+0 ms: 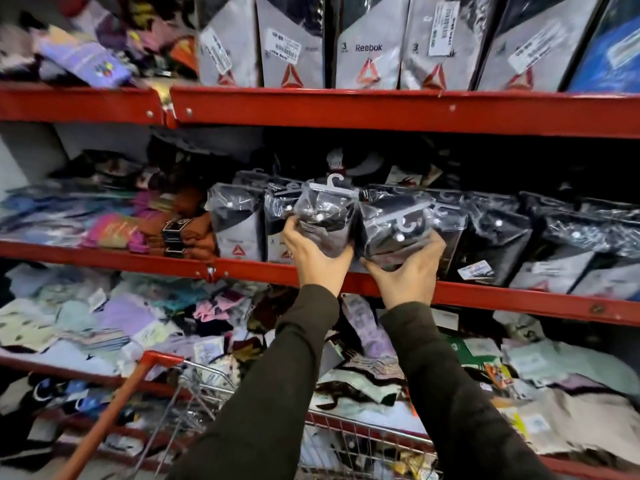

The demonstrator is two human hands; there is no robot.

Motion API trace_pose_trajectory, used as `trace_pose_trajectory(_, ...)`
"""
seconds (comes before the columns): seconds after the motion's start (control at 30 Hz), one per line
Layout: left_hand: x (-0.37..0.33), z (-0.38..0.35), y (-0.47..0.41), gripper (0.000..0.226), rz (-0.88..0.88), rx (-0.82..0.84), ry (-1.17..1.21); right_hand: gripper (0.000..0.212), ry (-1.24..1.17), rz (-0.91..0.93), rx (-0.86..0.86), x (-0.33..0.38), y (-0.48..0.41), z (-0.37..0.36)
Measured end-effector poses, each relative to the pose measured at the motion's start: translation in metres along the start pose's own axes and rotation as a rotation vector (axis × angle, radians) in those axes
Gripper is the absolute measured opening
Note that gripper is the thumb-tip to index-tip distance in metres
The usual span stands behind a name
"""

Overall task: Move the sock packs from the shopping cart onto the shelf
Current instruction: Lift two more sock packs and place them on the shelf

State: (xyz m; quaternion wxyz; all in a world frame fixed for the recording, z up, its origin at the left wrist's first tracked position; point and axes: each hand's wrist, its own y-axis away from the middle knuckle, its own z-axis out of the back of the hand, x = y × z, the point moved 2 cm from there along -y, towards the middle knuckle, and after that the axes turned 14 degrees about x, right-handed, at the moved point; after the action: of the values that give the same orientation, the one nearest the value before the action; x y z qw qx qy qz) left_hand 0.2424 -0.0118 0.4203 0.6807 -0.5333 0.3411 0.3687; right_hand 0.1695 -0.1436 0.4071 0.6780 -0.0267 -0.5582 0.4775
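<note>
My left hand (313, 259) grips a black sock pack in clear plastic (327, 216), held upright with its white hanger hook on top. My right hand (407, 271) grips a second black sock pack (394, 226), tilted to the left. Both packs are at the front edge of the middle red shelf (249, 270), in a row of similar black and grey packs (239, 230). The shopping cart (194, 386) with its red rim and wire sides is below my arms; its contents are mostly hidden by my sleeves.
The top shelf (346, 109) holds upright grey Reebok packs (369, 46). Folded brown and coloured socks (138, 230) fill the middle shelf's left side. Loose mixed socks (156, 317) cover the lower shelf. More black packs (502, 244) stand to the right.
</note>
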Motion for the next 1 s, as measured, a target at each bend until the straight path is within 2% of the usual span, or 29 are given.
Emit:
trace_pose_trajectory(0.13,0.009,-0.007,-0.002,0.098,0.05,-0.025,-0.054,0.104,0.064,-0.036,0.02,-0.001,0.0,-0.008)
trace_pose_trajectory(0.3,0.016,-0.008,0.003,0.098,0.103,0.076,-0.235,0.109,0.143,-0.126,0.032,-0.005,-0.001,-0.011)
trace_pose_trajectory(0.43,0.015,-0.006,0.001,0.098,0.152,0.133,-0.341,0.093,0.201,-0.154,0.11,-0.008,0.002,-0.015)
trace_pose_trajectory(0.63,0.012,0.003,0.0,0.085,0.171,0.179,-0.423,0.058,0.237,-0.121,0.195,-0.012,0.0,-0.007)
trace_pose_trajectory(1.0,0.015,0.011,0.0,0.059,0.234,0.207,-0.59,0.045,0.212,-0.144,0.271,-0.015,-0.002,0.003)
